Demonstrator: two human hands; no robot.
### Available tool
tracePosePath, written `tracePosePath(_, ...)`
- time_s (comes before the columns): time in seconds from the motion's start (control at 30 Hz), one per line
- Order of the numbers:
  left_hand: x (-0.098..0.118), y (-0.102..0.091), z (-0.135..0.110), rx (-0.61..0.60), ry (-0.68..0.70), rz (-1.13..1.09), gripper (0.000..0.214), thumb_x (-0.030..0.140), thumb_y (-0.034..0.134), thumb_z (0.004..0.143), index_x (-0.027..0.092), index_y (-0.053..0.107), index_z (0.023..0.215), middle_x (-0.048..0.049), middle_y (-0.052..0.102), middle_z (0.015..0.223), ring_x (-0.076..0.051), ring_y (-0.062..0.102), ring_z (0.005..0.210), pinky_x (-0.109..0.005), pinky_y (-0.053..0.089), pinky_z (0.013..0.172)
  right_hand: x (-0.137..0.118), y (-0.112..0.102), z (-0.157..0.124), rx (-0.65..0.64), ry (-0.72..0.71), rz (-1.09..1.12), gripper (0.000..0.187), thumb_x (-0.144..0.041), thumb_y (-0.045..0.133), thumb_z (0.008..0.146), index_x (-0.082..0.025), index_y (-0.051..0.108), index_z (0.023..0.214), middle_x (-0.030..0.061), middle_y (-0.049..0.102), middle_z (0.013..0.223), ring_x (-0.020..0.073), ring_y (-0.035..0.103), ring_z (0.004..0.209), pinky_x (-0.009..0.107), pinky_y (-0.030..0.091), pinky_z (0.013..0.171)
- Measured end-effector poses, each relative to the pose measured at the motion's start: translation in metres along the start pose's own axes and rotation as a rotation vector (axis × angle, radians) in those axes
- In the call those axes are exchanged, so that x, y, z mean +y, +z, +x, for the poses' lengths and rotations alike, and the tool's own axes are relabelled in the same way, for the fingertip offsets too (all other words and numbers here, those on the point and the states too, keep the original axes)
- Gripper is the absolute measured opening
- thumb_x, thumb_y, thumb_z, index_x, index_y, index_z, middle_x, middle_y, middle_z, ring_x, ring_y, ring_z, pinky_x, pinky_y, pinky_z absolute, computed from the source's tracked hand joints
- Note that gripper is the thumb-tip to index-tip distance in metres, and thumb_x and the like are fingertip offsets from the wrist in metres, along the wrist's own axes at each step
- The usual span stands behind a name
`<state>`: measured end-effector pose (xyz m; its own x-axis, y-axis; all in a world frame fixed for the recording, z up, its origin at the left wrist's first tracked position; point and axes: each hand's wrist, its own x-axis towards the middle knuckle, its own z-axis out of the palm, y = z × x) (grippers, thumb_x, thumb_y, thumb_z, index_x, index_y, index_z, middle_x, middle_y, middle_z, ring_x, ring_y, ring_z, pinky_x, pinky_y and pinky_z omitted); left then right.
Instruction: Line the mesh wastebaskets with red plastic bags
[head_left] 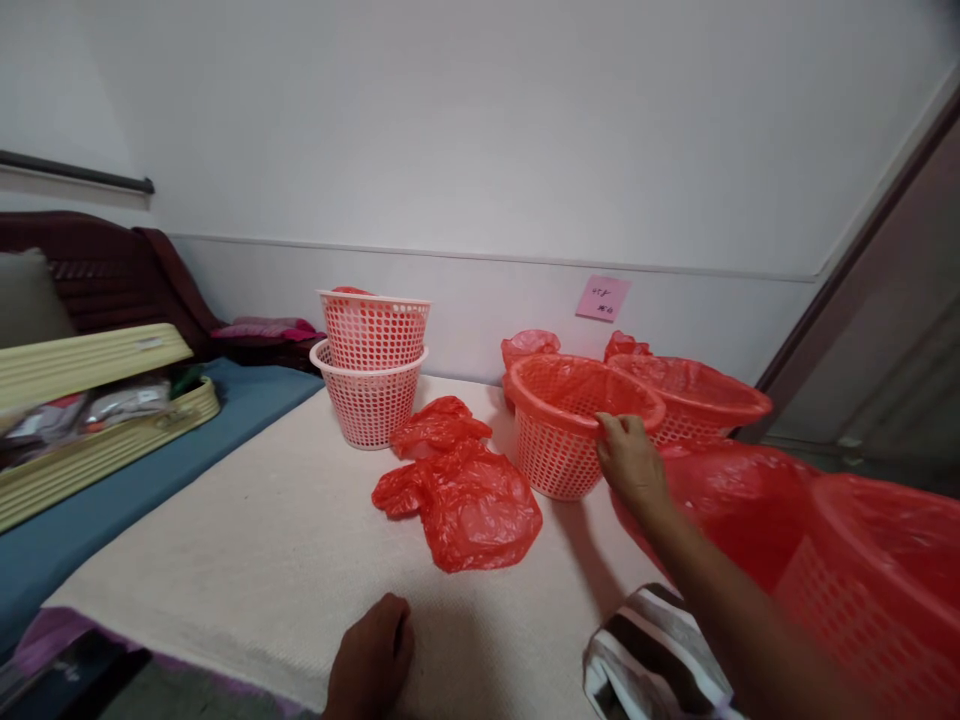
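Observation:
My right hand [631,462] pinches the near right rim of a perforated plastic basket [559,455]. A red plastic bag [585,385] lines this basket and is folded over its rim. Low in the view, my left hand [372,655] rests near the front of the table with its fingers curled; nothing shows in it. Loose red plastic bags [480,505] lie crumpled on the white table cover [262,540], beyond my left hand and left of the lined basket.
Two stacked pale baskets [375,400] stand at the back left. More red-lined baskets [877,590] crowd the right side. A striped cloth [660,650] lies at the front right. A pink note [602,298] is on the wall, and a yellow case [97,420] sits open at far left.

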<state>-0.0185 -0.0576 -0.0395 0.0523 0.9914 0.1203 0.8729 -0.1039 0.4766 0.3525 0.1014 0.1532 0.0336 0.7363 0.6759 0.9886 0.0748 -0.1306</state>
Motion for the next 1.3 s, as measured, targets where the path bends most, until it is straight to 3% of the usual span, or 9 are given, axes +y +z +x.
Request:
tracePosePath(0.1, 0.000, -0.001, 0.000, 0.003, -0.001, 0.002, 0.015, 0.023, 0.039, 0.090, 0.022, 0.053, 0.084, -0.0018, 0.064, 0.082, -0.017, 0.060, 0.077, -0.028, 0.038, 0.071, 0.008, 0.001, 0.010, -0.012, 0.039, 0.015, 0.028, -0.023, 0.047, 0.085, -0.016, 0.067, 0.102, 0.0118, 0.055, 0.097, 0.0200, 0.053, 0.070, 0.033, 0.043, 0.060)
tracePosePath(0.2, 0.001, -0.002, 0.000, 0.000, 0.001, 0.000, 0.015, 0.023, 0.039, 0.090, 0.022, 0.053, 0.085, -0.0020, 0.064, 0.082, -0.017, 0.060, 0.078, -0.028, 0.038, 0.072, 0.014, 0.006, 0.012, 0.026, 0.079, 0.067, 0.024, -0.024, 0.048, 0.082, -0.015, 0.068, 0.094, 0.0104, 0.055, 0.094, 0.0197, 0.053, 0.073, 0.032, 0.043, 0.063)
tracePosePath(0.47, 0.000, -0.002, 0.001, -0.001, 0.013, 0.007, 0.016, 0.023, 0.038, 0.090, 0.022, 0.053, 0.085, -0.0027, 0.063, 0.083, -0.017, 0.059, 0.078, -0.029, 0.038, 0.072, 0.014, 0.006, 0.011, 0.137, 0.133, 0.212, 0.027, -0.027, 0.049, 0.077, -0.016, 0.067, 0.093, 0.0081, 0.056, 0.090, 0.0201, 0.054, 0.076, 0.036, 0.046, 0.075)
tracePosePath(0.7, 0.000, -0.001, 0.000, 0.003, 0.020, 0.005, 0.016, 0.025, 0.039, 0.091, 0.022, 0.054, 0.086, -0.0026, 0.064, 0.084, -0.018, 0.060, 0.080, -0.029, 0.038, 0.073, 0.000, 0.000, -0.007, 0.092, 0.062, 0.256, 0.024, -0.026, 0.049, 0.079, -0.016, 0.065, 0.093, 0.0087, 0.055, 0.090, 0.0217, 0.055, 0.081, 0.036, 0.047, 0.076)
tracePosePath(1.0, 0.002, -0.004, 0.001, -0.017, -0.030, 0.003, 0.015, 0.022, 0.040, 0.090, 0.023, 0.054, 0.085, -0.0013, 0.066, 0.084, -0.016, 0.062, 0.079, -0.027, 0.038, 0.072, -0.008, -0.005, -0.017, 0.061, 0.000, 0.151, 0.021, -0.023, 0.051, 0.080, -0.017, 0.061, 0.097, 0.0099, 0.049, 0.099, 0.0218, 0.052, 0.082, 0.034, 0.046, 0.070)
tracePosePath(1.3, 0.002, -0.003, 0.001, -0.021, -0.001, 0.012, 0.015, 0.023, 0.039, 0.090, 0.023, 0.054, 0.085, -0.0024, 0.065, 0.083, -0.017, 0.061, 0.079, -0.028, 0.039, 0.072, 0.015, -0.018, -0.007, 0.192, 0.142, 0.161, 0.021, -0.028, 0.050, 0.077, -0.017, 0.062, 0.089, 0.0089, 0.051, 0.093, 0.0227, 0.053, 0.082, 0.037, 0.046, 0.075)
